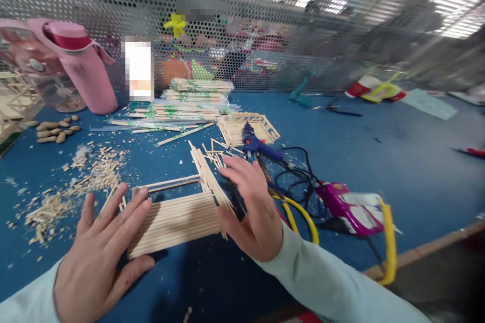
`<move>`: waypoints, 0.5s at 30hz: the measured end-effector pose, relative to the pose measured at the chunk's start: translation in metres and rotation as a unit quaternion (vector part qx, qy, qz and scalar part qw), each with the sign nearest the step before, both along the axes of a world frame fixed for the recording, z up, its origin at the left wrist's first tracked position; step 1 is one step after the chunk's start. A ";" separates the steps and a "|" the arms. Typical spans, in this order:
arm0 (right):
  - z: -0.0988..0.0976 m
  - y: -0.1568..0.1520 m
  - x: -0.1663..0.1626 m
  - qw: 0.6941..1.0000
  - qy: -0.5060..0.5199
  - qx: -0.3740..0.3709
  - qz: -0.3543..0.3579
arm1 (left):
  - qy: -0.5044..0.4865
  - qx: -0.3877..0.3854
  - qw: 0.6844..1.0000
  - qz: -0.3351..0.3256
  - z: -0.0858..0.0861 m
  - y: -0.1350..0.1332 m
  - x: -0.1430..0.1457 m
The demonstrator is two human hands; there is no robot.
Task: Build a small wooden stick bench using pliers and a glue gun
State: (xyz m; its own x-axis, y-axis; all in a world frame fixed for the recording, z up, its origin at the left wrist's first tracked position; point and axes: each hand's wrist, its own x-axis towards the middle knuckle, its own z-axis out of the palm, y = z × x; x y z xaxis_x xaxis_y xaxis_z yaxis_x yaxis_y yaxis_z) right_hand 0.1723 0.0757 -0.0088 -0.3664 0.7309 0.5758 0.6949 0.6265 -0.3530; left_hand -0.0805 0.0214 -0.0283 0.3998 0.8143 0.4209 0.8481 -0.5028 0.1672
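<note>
A flat row of thin wooden sticks [178, 219] lies side by side on the blue table in front of me. Spread out, my left hand [106, 247] rests at the row's left end, its fingers touching or just above the sticks. At the right end is my right hand [252, 207], thumb and fingers apart, the thumb close to the stick ends. Between the hands, a loose bundle of sticks [208, 174] slants away behind the row. Two more sticks [170, 182] run along the row's far side.
Behind stand a pink bottle [85, 70] and packs of wrapped sticks [193, 101]. A blue glue gun [261, 146] leans on a small stick frame [231, 131]. Yellow-handled pliers [303, 217], black cable and a magenta tool [352, 209] lie right; wood scraps [94, 174] lie left.
</note>
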 end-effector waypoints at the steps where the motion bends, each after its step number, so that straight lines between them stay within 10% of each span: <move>1: 0.000 0.000 0.000 1.000 -0.004 -0.013 -0.007 | 0.017 0.008 1.000 -0.007 -0.002 0.000 0.000; 11: 0.001 -0.001 -0.003 0.998 -0.018 -0.043 -0.031 | 0.031 -0.013 0.999 0.003 -0.005 -0.001 -0.003; 15: 0.000 0.000 -0.004 0.997 -0.013 -0.055 -0.047 | -0.062 -0.039 0.992 0.102 -0.014 -0.009 0.000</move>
State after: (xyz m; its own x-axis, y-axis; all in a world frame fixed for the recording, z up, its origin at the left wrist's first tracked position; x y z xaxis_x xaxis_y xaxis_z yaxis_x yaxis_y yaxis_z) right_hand 0.1684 0.0755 -0.0085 -0.3074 0.8209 0.4812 0.7580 0.5169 -0.3977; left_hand -0.0805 0.0122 -0.0427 0.1721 0.9050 0.3891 0.9012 -0.3042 0.3087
